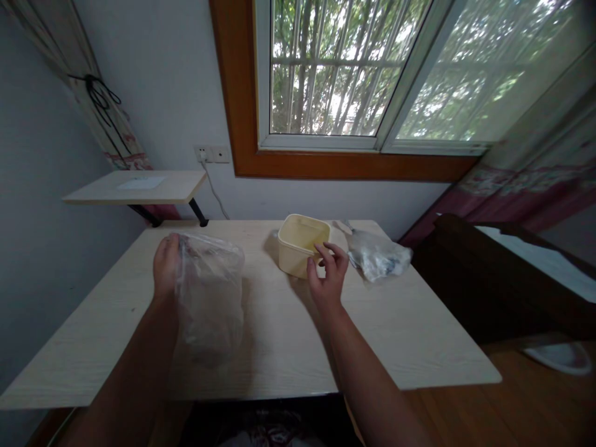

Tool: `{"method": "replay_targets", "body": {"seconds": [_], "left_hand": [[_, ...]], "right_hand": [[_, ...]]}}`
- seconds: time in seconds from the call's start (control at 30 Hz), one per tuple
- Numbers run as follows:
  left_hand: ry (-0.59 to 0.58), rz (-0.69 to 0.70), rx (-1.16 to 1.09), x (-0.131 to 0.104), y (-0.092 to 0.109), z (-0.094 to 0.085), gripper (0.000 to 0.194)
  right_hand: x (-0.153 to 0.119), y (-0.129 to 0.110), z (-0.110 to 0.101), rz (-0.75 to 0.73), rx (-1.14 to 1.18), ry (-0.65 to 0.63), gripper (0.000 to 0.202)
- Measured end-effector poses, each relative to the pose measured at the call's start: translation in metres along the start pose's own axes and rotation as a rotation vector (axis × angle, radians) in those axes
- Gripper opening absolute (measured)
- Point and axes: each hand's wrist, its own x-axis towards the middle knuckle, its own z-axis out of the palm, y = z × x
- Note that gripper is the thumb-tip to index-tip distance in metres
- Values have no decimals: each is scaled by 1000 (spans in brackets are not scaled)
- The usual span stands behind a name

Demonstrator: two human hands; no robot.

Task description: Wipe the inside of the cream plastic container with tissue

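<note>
My left hand (166,264) is closed on the edge of a clear plastic bag (212,304), which hangs upright over the left half of the table. The bag looks thin and see-through, and I cannot make out anything inside it. At the near right side of a pale yellow plastic container (294,259) is my right hand (329,273), its thumb and fingers spread apart. The fingertips are at or close to the container's rim; whether they touch it I cannot tell. The container has no lid on and stands open at the top.
A second, crumpled plastic bag (379,254) lies right of the container. The light wooden table (288,347) carries a small raised shelf (107,188) with a paper on it at back left. Behind are a wall socket (212,154) and a barred window; a dark wooden piece (526,279) stands right.
</note>
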Motion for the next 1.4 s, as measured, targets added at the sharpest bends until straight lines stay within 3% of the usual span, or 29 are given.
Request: {"method": "replay_targets", "body": {"seconds": [0.13,0.2,0.37,0.47,0.53,0.67,0.77,0.9,1.0,1.13,1.27,1.33,1.4], "left_hand": [[61,-57,20,5,-7,1,26],[78,-50,53,5,-8,2,27],[144,29,111,5,-12,9,32],[269,34,39,6,-14,12,31],[322,21,-4,7,-15,14,30],[426,6,-14,6,-21,16,26],[473,-9,8,3,-25,22,27],[391,-5,34,-6,-29,28,24],[230,129,73,-13,-32,25,29],[-93,252,31,-18,-42,8,57],[-328,208,23,-22,-56,-11,92],[-335,136,9,-27,-61,-20,104],[-258,40,21,-32,-66,-28,109]], "right_hand": [[-5,-8,-6,-125,-1,64,39],[-10,-17,-7,-225,40,26,39],[-27,-44,6,-422,321,-351,45],[-36,-58,19,-428,392,-576,64],[-41,-63,26,-417,395,-647,78],[-48,-62,35,-302,342,-651,93],[-51,-53,39,-192,329,-627,80],[-50,-37,41,-44,405,-558,46],[-48,-31,39,83,432,-495,29],[-48,-30,39,380,506,-411,15],[-50,-32,43,594,639,-300,21],[-51,-32,44,631,683,-283,24],[-52,-32,45,652,700,-291,25]]}}
